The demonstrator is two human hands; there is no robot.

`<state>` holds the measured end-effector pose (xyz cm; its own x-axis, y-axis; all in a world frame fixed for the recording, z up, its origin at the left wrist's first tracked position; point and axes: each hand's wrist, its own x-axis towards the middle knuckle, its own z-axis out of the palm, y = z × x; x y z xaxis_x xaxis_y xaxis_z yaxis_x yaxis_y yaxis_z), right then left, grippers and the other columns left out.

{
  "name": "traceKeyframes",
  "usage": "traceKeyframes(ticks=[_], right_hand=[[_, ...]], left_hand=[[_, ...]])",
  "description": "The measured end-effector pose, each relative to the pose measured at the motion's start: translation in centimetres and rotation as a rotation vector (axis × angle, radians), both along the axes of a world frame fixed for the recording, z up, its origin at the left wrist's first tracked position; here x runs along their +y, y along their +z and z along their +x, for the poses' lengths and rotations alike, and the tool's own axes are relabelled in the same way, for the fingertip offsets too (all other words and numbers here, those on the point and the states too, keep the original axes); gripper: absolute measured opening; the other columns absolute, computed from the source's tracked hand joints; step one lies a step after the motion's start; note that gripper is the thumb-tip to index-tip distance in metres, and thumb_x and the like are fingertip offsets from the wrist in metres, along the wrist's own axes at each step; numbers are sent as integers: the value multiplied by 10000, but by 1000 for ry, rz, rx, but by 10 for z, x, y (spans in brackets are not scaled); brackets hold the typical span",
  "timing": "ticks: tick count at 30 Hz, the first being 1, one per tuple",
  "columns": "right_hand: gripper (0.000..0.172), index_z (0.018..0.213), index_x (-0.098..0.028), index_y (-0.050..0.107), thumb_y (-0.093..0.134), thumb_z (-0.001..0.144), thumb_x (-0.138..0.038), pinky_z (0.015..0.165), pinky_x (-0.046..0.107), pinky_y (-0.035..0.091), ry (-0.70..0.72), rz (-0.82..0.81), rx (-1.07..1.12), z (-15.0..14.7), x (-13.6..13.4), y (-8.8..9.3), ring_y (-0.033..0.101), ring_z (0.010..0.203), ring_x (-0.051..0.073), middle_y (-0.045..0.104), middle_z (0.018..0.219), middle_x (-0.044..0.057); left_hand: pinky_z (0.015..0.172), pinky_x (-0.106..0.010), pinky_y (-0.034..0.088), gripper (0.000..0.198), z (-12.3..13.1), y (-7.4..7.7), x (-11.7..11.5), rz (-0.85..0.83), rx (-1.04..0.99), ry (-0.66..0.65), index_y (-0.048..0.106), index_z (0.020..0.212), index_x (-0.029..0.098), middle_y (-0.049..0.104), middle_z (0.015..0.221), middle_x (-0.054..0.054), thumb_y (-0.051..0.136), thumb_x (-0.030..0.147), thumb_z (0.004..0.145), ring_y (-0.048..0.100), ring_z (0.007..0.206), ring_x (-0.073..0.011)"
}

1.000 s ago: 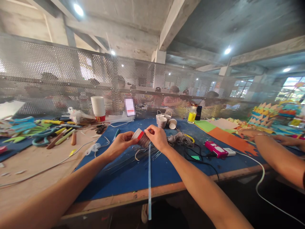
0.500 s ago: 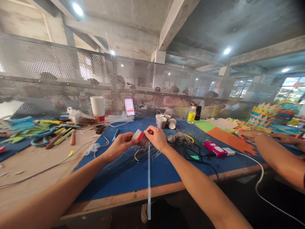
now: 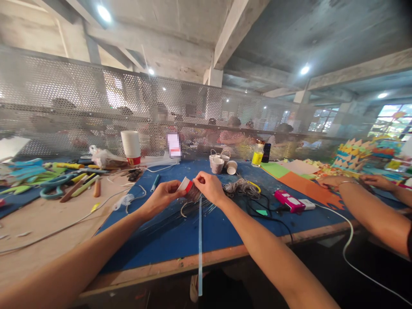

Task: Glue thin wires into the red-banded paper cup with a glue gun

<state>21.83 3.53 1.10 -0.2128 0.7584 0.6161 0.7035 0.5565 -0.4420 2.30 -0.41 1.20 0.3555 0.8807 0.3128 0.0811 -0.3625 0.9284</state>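
Note:
My left hand (image 3: pixel 164 193) is closed round the white and red end of a paper cup (image 3: pixel 185 184), which lies tilted. Grey cord (image 3: pixel 193 193) is wound round the cup's other part. Thumb and fingers of my right hand (image 3: pixel 208 185) pinch at this wound cord; the fingertips partly hide it. Below the hands a pale blue strip (image 3: pixel 200 244) runs down past the table's front edge; its upper end is hidden. Clear thin strips (image 3: pixel 167 216) lie under the cup. To the right is a loose heap of grey cord (image 3: pixel 240 187).
Several cord-covered cups (image 3: pixel 217 165) stand or lie behind my hands. Stacked paper cups (image 3: pixel 130 147), scissors (image 3: pixel 56 185) and tools are left. A yellow bottle (image 3: pixel 258 154), pink device (image 3: pixel 289 201), white cable (image 3: pixel 350 234) and orange paper (image 3: pixel 307 189) are right, near a co-worker's arm (image 3: pixel 370 206).
My hands stay at the cup with only a slight shift of the right fingers. The co-worker's hands on the right have moved a little, the nearer one further over the orange paper.

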Motion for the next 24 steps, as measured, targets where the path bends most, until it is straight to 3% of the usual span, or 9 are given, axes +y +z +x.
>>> traceKeyframes(ticks=[6, 10, 14, 19, 24], right_hand=[[188, 803, -246, 659, 580, 890, -392, 585, 213, 360, -2, -19, 39, 3, 5, -2, 607, 650, 127, 672, 711, -31], [277, 842, -219, 677, 517, 936, -424, 725, 221, 424, 9, 38, 115, 4, 7, 1, 622, 774, 133, 678, 851, 14], [389, 1013, -212, 672, 442, 959, -521, 850, 244, 452, 160, -50, 234, 4, 4, 4, 631, 912, 141, 682, 999, 42], [500, 1195, -209, 589, 573, 865, -584, 855, 288, 489, 311, -264, 277, 1, 0, 0, 657, 964, 176, 701, 1054, 56], [523, 1224, -188, 556, 684, 811, -482, 881, 308, 493, 341, -143, 234, -2, -1, -3, 650, 972, 182, 679, 1119, 77]], left_hand=[[796, -323, 477, 305, -4, -2, 3, 28, 17, 19, 733, 863, 185, 743, 871, -49, 750, 459, 730, 664, 844, -254], [798, -307, 459, 308, -7, -1, 5, 46, -17, 66, 731, 890, 181, 732, 882, -42, 748, 450, 741, 643, 835, -229], [823, -292, 453, 298, -9, -1, 7, 35, -104, 117, 720, 888, 179, 722, 870, -29, 760, 434, 737, 634, 834, -202], [885, -352, 473, 369, -11, 1, 8, -33, -200, 131, 712, 939, 160, 727, 947, -68, 770, 444, 711, 649, 922, -244], [907, -351, 475, 320, -11, 4, 7, -103, -298, 122, 718, 933, 167, 721, 975, -61, 762, 396, 715, 651, 934, -225]])
